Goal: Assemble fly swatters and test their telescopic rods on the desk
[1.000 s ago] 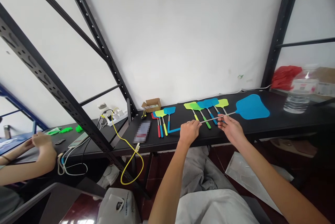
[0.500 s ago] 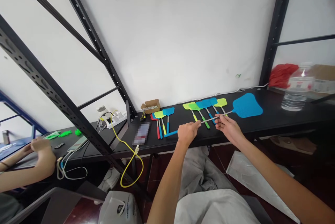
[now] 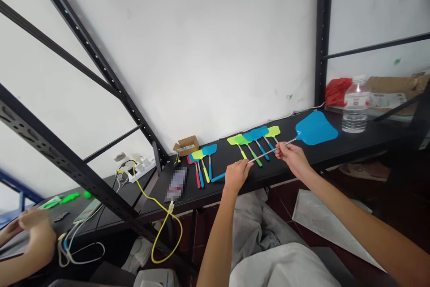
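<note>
A blue fly swatter [image 3: 316, 128] with a long thin metal rod is stretched between my hands, its paddle at the right over the table. My left hand [image 3: 236, 175] is closed round the rod where it meets the blue handle. Fingers of my right hand [image 3: 291, 157] pinch the rod closer to the paddle. Behind the rod lies a row of several shorter fly swatters [image 3: 258, 134] in yellow, green and blue. Left of my left hand rests another group of fly swatters [image 3: 201, 153] with red, blue and yellow handles.
On the black table [image 3: 221, 155] sit a phone [image 3: 176, 184] on a yellow cable, a small cardboard box [image 3: 187, 145] and a water bottle [image 3: 356, 105]. Black shelf posts [image 3: 321, 32] rise at both sides. A co-worker's arms [image 3: 32, 237] are at far left.
My view has turned to the right, so the scene sits further left. Both hands keep hold of the long blue fly swatter, and the right hand stays on its rod.
</note>
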`<state>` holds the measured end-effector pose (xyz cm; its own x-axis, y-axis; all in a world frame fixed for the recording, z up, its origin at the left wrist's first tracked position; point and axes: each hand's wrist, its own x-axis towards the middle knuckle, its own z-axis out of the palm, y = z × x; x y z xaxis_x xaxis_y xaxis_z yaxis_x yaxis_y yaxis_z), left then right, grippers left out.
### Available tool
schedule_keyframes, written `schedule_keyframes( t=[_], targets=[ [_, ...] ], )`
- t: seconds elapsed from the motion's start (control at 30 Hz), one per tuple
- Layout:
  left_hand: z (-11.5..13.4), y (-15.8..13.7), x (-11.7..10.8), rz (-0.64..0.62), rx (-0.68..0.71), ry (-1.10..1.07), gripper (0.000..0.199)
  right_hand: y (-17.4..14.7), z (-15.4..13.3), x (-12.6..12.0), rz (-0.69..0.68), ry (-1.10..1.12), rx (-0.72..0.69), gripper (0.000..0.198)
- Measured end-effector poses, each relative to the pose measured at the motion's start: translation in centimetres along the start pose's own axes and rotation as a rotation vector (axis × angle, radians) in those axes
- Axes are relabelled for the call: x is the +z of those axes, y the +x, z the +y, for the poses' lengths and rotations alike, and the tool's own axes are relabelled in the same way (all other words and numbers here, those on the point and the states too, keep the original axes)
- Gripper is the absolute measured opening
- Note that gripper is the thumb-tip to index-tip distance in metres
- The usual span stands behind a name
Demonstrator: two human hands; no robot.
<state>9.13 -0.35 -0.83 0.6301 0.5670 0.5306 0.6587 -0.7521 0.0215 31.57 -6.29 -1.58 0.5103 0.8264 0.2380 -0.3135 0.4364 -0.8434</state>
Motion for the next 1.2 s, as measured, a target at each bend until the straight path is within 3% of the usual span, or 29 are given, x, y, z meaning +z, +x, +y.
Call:
schedule_keyframes(
  t=[0.3, 0.77, 1.03, 1.2],
  targets=[
    [-0.3, 0.1, 0.3, -0.002, 0.024, 0.001, 0.038, 1.3, -2.0, -2.1, 0.123, 0.032, -0.025, 0.042],
    [0.4, 0.3, -0.2, -0.054, 0.027, 0.016, 0.036, 2.6, -2.6, -4.1, 0.198, 0.033, -0.065, 0.033],
    [0.0, 0.0, -0.3, -0.05, 0.039, 0.04, 0.04, 4.2, -3.8, -8.6, 0.356, 0.092, -0.08, 0.022],
    [-0.1, -0.3, -0.4, -0.007, 0.005, 0.013, 0.036, 3.7, -3.9, -8.0, 0.346, 0.055, -0.023, 0.023]
  ],
)
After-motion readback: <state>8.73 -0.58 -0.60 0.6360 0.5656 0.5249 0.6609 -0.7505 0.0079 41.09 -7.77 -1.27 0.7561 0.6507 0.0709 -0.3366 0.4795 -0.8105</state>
